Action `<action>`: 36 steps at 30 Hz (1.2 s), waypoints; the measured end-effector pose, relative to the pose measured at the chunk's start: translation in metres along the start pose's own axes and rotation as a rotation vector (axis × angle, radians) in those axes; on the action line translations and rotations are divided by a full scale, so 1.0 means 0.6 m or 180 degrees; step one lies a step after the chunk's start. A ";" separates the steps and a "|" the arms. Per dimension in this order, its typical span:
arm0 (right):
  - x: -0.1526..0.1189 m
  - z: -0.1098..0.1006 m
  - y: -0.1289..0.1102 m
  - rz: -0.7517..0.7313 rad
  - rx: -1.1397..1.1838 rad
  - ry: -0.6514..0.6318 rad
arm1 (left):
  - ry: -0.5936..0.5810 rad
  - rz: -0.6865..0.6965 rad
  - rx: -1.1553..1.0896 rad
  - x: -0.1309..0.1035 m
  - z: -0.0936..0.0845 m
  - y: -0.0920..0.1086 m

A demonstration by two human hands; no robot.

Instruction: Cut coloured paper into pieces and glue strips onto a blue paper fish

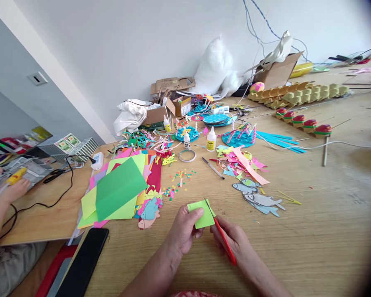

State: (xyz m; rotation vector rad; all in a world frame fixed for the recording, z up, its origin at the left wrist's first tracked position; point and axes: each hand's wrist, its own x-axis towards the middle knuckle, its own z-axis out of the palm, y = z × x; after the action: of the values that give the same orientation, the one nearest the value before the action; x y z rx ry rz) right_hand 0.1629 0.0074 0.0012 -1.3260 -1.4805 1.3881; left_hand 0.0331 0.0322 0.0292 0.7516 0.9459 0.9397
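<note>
My left hand point(184, 231) pinches a small lime-green piece of paper point(203, 220) between thumb and fingers, low in the middle of the head view. Red-handled scissors point(225, 242) are in my right hand point(233, 237), its fingers wrapped about the handles. Their blades lie across the right part of the paper. Left of my hands lie paper fish cut-outs point(149, 211) in blue, peach and yellow. To the right lie grey and blue fish cut-outs point(261, 201). Confetti dots point(181, 178) and a pen point(213, 168) lie just beyond my hands.
Coloured paper sheets point(120, 189) are stacked at left, near a black phone point(83, 264). Glue bottles point(211, 140), blue discs point(239, 138) and paper scraps point(247, 163) stand or lie farther back. At far left another person's hand point(18, 189) holds a yellow glue gun point(16, 176).
</note>
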 end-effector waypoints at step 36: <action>0.019 -0.013 -0.049 -0.0114 0.0747 0.0440 | 0.0019 0.0606 0.0917 0.001 -0.006 0.003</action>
State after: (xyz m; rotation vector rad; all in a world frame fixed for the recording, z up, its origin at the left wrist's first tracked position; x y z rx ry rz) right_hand 0.1614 0.0230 0.0293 -1.2155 -1.2047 1.3717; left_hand 0.0293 0.0338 0.0291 1.0985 1.0409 0.9817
